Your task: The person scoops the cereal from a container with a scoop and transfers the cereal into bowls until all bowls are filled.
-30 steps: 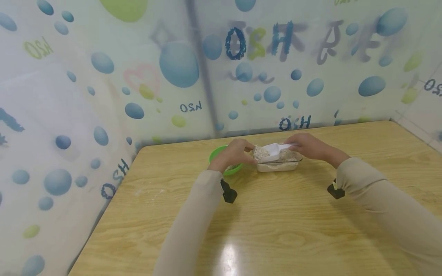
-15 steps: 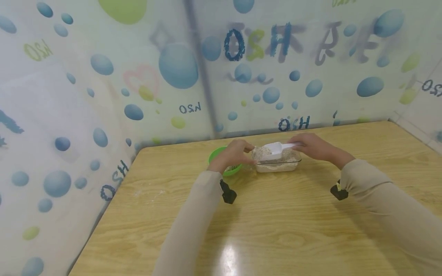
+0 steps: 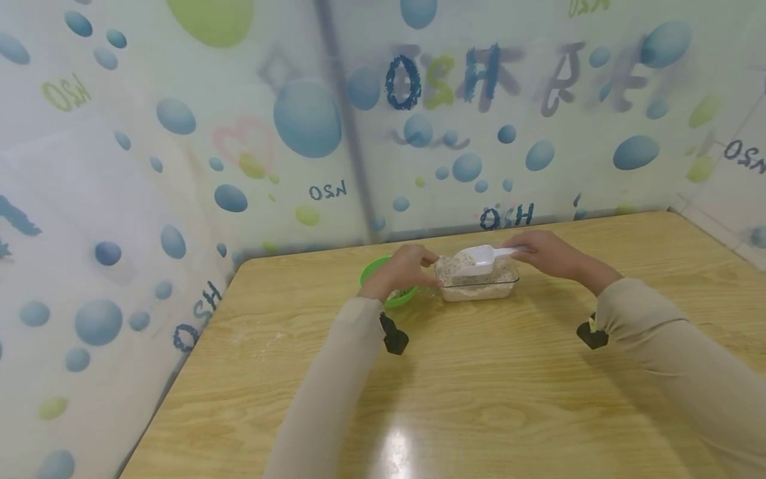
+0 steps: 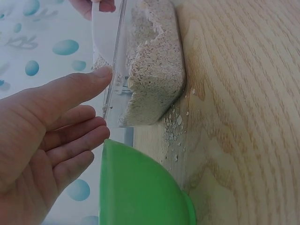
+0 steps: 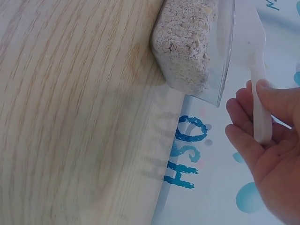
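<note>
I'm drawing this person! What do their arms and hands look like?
The left sleeve and right sleeve are long and beige. A black, angular gadget sits by each wrist; the right gadget looks partly yellowish. The left hand and right hand wear no gloves.

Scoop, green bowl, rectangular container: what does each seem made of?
Scoop: probably plastic, smooth opaque white, seemingly moulded in one piece. Green bowl: likely plastic, evenly coloured, softly matte. Rectangular container: glass or clear plastic, smooth; pale flakes show through its wall.
</note>
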`<state>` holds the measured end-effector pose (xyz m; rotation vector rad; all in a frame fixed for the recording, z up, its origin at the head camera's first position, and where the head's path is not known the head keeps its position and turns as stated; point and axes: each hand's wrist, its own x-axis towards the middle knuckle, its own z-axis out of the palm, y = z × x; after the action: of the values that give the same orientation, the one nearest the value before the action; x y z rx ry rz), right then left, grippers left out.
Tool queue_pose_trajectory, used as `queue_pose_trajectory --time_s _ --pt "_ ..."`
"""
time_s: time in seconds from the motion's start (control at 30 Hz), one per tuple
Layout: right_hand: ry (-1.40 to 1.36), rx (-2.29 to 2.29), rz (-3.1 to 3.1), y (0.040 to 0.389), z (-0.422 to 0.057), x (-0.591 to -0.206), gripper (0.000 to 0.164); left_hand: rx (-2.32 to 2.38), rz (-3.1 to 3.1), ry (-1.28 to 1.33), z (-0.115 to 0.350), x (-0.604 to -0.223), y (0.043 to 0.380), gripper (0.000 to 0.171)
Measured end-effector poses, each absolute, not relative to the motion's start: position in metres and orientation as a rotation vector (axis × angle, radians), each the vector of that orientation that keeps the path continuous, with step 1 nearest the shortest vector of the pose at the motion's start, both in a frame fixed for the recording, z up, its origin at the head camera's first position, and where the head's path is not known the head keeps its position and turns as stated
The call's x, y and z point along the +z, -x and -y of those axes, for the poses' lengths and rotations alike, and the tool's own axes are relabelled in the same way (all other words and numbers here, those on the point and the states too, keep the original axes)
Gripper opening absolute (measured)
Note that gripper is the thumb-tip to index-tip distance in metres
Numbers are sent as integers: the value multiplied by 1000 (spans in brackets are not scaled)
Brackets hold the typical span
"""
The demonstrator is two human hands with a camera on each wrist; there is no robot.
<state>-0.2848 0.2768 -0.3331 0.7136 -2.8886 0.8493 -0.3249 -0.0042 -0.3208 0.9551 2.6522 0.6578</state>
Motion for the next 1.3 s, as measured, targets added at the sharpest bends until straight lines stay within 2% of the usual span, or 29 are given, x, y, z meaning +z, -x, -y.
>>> queue_pose_trajectory --time_s 0.57,1.3 --pt "-664 918 2860 277 -280 -327 30 722 -2655 -942 13 -319 324 53" --pt "-800 997 2738 281 -258 -312 28 853 -2704 -899 65 -311 328 52"
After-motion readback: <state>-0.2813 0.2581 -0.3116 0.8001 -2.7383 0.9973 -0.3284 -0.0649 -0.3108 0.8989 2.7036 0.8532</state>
